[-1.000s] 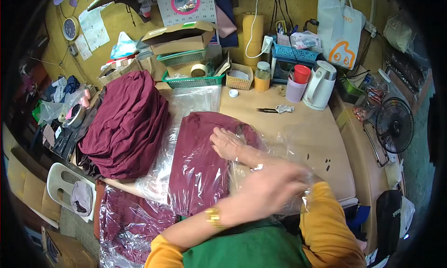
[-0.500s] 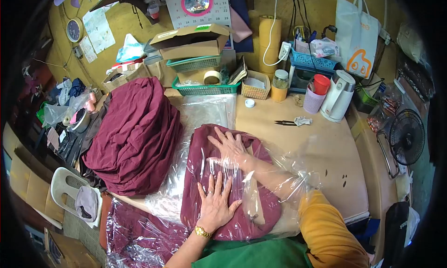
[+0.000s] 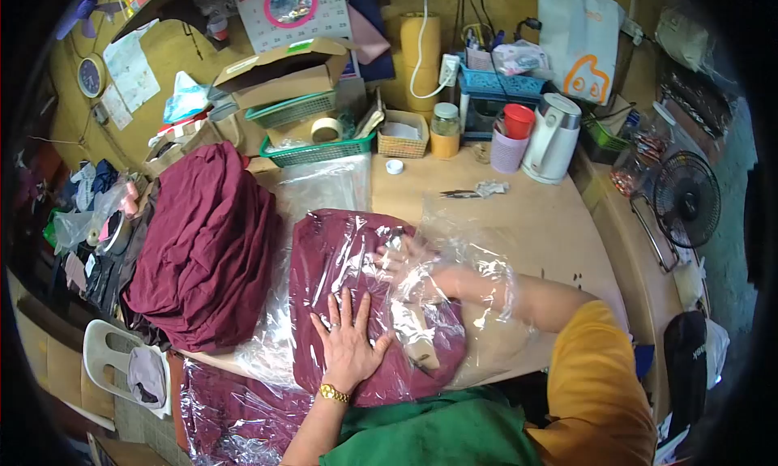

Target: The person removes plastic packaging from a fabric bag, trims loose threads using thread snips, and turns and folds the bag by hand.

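A folded maroon garment point(image 3: 328, 263) lies inside a clear plastic bag point(image 3: 478, 239) on the table before me. My left hand point(image 3: 350, 343) rests flat on top of the bag, fingers spread, with a gold watch at the wrist. Through the bag's open right side, my right forearm reaches in. Under the shiny film, my right hand point(image 3: 403, 259) lies over the garment with its fingers apart; glare partly hides it. A tan panel point(image 3: 417, 336) shows in the middle of the garment. Close by on the left rises a tall pile of maroon cloth point(image 3: 203, 247).
Flat clear plastic bags point(image 3: 332, 182) lie beside the pile. Another bagged maroon garment point(image 3: 235, 405) is at the front left edge. Behind stand green baskets point(image 3: 316, 151), a jar point(image 3: 445, 130), a purple cup point(image 3: 507, 151) and a white kettle point(image 3: 551, 142). Black snips point(image 3: 459, 194) lie on the table.
My right hand has drawn back slightly towards the bag's opening, and the film has bunched along my forearm. My left hand stays pressed on the bag. The camera view has turned rightward.
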`<state>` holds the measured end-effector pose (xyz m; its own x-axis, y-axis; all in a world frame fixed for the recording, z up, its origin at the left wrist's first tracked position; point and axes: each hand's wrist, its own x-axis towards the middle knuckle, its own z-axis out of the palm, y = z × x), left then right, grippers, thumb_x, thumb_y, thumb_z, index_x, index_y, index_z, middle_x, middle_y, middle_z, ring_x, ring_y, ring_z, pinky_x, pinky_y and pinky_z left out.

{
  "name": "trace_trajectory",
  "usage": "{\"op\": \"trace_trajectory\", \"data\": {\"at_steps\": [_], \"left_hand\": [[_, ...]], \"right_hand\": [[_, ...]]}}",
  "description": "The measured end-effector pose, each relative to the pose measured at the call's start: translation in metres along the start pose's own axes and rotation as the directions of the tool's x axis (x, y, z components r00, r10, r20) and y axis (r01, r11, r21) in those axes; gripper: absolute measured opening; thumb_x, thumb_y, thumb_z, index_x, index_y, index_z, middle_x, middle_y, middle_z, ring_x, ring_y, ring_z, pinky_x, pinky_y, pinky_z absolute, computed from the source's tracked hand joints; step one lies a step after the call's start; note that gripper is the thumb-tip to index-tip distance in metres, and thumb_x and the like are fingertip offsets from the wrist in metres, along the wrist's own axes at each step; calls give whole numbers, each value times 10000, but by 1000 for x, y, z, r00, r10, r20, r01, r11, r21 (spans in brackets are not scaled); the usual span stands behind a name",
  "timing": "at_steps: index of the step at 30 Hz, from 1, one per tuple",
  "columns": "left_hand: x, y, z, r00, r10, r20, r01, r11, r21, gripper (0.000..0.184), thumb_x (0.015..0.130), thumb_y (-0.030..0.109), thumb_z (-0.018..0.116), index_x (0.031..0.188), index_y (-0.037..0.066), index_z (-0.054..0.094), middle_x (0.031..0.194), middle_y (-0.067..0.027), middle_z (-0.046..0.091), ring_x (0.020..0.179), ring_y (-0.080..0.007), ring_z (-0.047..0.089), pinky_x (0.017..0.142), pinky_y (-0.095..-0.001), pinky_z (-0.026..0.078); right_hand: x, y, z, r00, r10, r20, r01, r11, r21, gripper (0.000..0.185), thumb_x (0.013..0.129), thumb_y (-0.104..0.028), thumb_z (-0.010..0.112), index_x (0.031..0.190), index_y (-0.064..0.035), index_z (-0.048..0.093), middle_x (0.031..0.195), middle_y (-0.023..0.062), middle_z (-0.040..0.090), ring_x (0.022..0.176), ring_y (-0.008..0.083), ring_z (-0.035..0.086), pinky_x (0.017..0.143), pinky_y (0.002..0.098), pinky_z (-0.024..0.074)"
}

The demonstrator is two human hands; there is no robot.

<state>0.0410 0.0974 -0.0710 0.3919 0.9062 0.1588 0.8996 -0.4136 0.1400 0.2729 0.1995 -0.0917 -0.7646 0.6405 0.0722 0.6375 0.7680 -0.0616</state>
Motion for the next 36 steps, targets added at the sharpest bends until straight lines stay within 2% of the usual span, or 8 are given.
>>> {"op": "trace_trajectory", "data": {"at_steps": [5, 13, 16, 21, 26, 28, 30, 36], "left_hand": [[-1, 0, 4, 1000, -6, 6, 6, 1000, -23, 869, 863, 676, 516, 1528, 144, 348, 1603, -196, 224, 1487, -423, 148, 1139, -691, 49], [-4, 0, 10, 1000, 10, -4, -10, 1000, 0, 851, 841, 549, 579, 1547, 163, 303, 1611, -182, 208, 1488, -410, 155, 1145, -686, 38], [-6, -2, 11, 1000, -1, -14, 1, 1000, 22, 835, 849, 540, 584, 1544, 165, 312, 1609, -181, 215, 1487, -404, 163, 1145, -680, 44], [-7, 2, 8, 1000, -13, -12, 13, 1000, 6, 826, 872, 601, 562, 1535, 165, 333, 1608, -177, 221, 1482, -403, 182, 1150, -672, 47], [-9, 8, 8, 999, -51, -5, 51, 998, 22, 795, 883, 569, 572, 1529, 168, 339, 1606, -183, 232, 1485, -404, 179, 1155, -665, 64], [-8, 10, 8, 998, -58, -10, 59, 998, 28, 775, 895, 562, 567, 1525, 168, 347, 1604, -181, 240, 1482, -408, 184, 1149, -675, 75], [-8, 10, 9, 998, -56, -18, 56, 998, 28, 772, 897, 563, 564, 1525, 170, 349, 1604, -177, 241, 1482, -408, 187, 1149, -674, 75], [-13, -3, 4, 999, -49, -19, 43, 970, -240, 647, 920, 457, 593, 1464, 134, 458, 1581, -195, 285, 1464, -405, 240, 1157, -638, 108]], "right_hand": [[-125, 61, -19, 939, 321, -122, -227, 846, 483, 362, 936, -357, 575, 1219, -145, 655, 1443, 116, 516, 1432, 325, 345, 1187, 612, 121], [-131, -40, -65, 998, 40, 41, -40, 999, 4, 364, 994, -370, 479, 1244, -170, 652, 1401, 98, 552, 1377, 276, 433, 1196, 469, 236], [-162, -20, -82, 955, 290, 58, -182, 419, 889, 461, 1011, -464, 443, 1261, -133, 644, 1308, 117, 620, 1307, 246, 509, 1158, 407, 305], [-250, -108, -165, 913, 203, 353, -399, 275, 875, 191, 899, -127, 702, 1047, -8, 692, 893, 85, 724, 841, 176, 683, 778, 296, 538], [-353, -59, -94, 283, 917, 281, -868, 119, 483, 162, 887, -105, 670, 1023, -16, 677, 831, 82, 704, 718, 133, 654, 636, 292, 513], [-345, -67, -88, 140, 799, -585, -968, 235, 90, 186, 884, -49, 620, 1063, -43, 668, 843, 58, 683, 761, 145, 652, 658, 291, 507], [-248, -108, -142, -15, 888, -459, -588, 364, 722, 281, 894, -21, 572, 1165, -67, 633, 992, 54, 661, 916, 181, 648, 774, 297, 511], [-132, -106, -77, 677, 613, -407, -579, 785, 220, 524, 861, -226, 698, 1341, -82, 543, 1385, 159, 524, 1350, 320, 423, 1139, 564, 251]]}}
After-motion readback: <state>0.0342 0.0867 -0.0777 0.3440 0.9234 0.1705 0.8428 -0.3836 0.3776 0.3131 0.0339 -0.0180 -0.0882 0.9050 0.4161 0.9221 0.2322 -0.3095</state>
